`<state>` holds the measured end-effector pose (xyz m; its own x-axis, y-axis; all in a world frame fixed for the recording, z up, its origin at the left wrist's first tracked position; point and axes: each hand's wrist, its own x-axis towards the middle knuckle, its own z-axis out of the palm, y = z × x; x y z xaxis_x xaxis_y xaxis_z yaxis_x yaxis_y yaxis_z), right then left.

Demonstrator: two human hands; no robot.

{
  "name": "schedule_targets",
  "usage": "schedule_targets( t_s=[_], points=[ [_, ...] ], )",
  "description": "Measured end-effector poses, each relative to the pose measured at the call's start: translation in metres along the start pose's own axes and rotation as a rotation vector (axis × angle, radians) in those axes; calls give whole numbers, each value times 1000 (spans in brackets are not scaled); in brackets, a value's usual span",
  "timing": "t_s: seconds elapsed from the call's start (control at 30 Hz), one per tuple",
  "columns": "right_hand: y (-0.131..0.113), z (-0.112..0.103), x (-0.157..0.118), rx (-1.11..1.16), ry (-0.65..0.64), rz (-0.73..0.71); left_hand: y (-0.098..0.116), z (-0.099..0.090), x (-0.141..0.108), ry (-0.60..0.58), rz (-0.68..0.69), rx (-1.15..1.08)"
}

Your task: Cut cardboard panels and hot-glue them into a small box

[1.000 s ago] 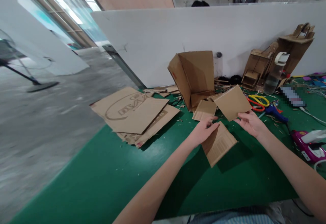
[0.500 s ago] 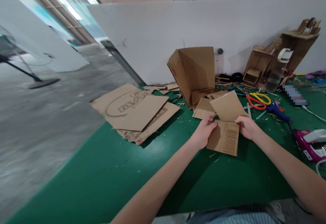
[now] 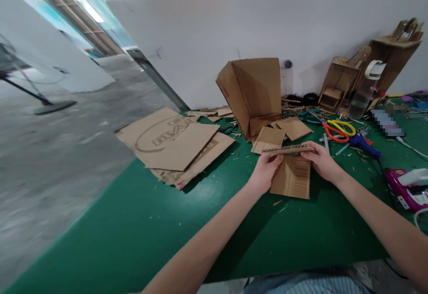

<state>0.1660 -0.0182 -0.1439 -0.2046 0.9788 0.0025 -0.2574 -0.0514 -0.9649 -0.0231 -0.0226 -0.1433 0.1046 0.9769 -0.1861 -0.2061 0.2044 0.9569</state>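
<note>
Between my hands a cardboard piece [image 3: 286, 149] is held almost edge-on, its corrugated edge facing me. My left hand [image 3: 265, 172] is closed on its left end, thumb in front. My right hand [image 3: 320, 161] pinches the right end. Just below it is a squarish cardboard piece [image 3: 290, 182] with printed bars; whether it touches my fingers I cannot tell. Beyond my hands, a ridged cardboard piece [image 3: 268, 138] and a plain cardboard piece [image 3: 294, 128] lie on the green table [image 3: 160, 231].
Large cardboard sheets [image 3: 180, 147] are stacked at left. Behind stands a folded cardboard box [image 3: 257, 89]. To the right are scissors [image 3: 339, 130], a blue glue gun [image 3: 364, 146], a water bottle [image 3: 364, 89], a phone [image 3: 387, 122] and a magenta power strip [image 3: 408, 189]. Scraps litter the back.
The held cardboard has tipped from showing its broad face to nearly edge-on, in front of the plain piece now seen lying behind. Both hands stay on its ends, with the right hand slightly higher.
</note>
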Motion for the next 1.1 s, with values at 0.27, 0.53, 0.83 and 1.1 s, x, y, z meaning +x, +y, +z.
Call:
schedule_targets(
  t_s=[0.27, 0.53, 0.83, 1.1],
  points=[
    [8, -17, 10, -566, 52, -191, -2, -7, 7, 51, 117, -19],
    [14, -17, 10, -692, 85, -229, -1, -8, 6, 18, 165, 71],
    [-2, -10, 6, -244, -148, -5, 0, -11, 8, 119, 51, 27],
    [-9, -8, 2, -68, -203, 73, 1, -13, 9, 111, 123, 79]
  ],
)
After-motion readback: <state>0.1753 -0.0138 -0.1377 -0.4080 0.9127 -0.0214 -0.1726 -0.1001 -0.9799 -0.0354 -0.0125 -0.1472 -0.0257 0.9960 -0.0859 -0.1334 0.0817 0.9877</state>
